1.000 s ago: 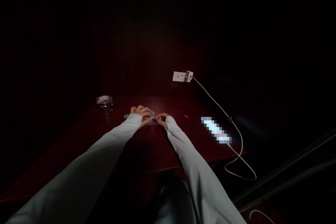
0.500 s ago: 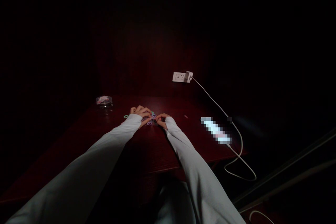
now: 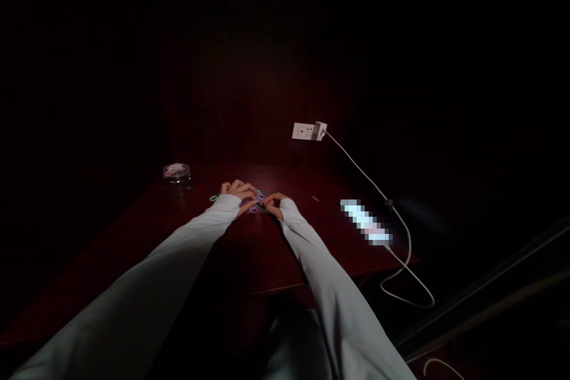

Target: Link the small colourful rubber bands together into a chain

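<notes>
Several small coloured bands (image 3: 253,210), purple and green, lie in a heap on the dark red table (image 3: 267,261). My left hand (image 3: 241,191) rests over the heap's left side, its fingers bent and its thumb and a fingertip close together at the bands. At the heap's right side is my right hand (image 3: 275,200), fingers closed in a pinch; what lies between them is too small to make out. A green band (image 3: 214,198) sits just left of my left hand. Farther right lies a small pink piece (image 3: 315,198).
A round clear container (image 3: 177,172) stands at the back left. On the right lies a blurred-out bright phone (image 3: 367,222) with a white cable (image 3: 407,231) running to a charger (image 3: 320,130) in the wall socket (image 3: 302,131). The cable loops over the table's right edge.
</notes>
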The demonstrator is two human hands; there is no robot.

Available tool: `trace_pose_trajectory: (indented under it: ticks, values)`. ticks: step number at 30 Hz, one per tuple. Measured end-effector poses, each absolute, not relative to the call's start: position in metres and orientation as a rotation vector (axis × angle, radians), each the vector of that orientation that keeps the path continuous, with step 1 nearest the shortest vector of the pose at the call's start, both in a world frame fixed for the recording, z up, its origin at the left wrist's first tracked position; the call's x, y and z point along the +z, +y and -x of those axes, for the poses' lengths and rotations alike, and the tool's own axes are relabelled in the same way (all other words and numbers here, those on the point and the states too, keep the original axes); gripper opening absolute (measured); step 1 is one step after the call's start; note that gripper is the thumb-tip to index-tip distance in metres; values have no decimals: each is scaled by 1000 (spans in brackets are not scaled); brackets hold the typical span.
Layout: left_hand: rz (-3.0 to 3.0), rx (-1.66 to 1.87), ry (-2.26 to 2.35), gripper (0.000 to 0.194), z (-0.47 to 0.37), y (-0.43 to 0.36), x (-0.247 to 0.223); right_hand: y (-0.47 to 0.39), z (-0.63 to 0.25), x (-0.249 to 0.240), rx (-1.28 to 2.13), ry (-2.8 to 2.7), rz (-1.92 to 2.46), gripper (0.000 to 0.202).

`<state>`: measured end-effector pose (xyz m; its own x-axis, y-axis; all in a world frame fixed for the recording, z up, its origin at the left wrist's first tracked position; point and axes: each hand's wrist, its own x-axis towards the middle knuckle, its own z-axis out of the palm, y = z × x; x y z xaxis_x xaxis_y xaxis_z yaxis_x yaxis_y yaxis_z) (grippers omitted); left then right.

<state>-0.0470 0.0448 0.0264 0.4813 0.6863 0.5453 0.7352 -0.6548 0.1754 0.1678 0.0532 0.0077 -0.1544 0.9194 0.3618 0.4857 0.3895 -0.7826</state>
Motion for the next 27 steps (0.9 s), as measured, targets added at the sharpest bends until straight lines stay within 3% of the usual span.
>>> trace_pose_trajectory:
  ticks: [27]
  values:
    - [2617,-902,-1264,26,47,48,23,57,-170,6,631,-1809,1237,11]
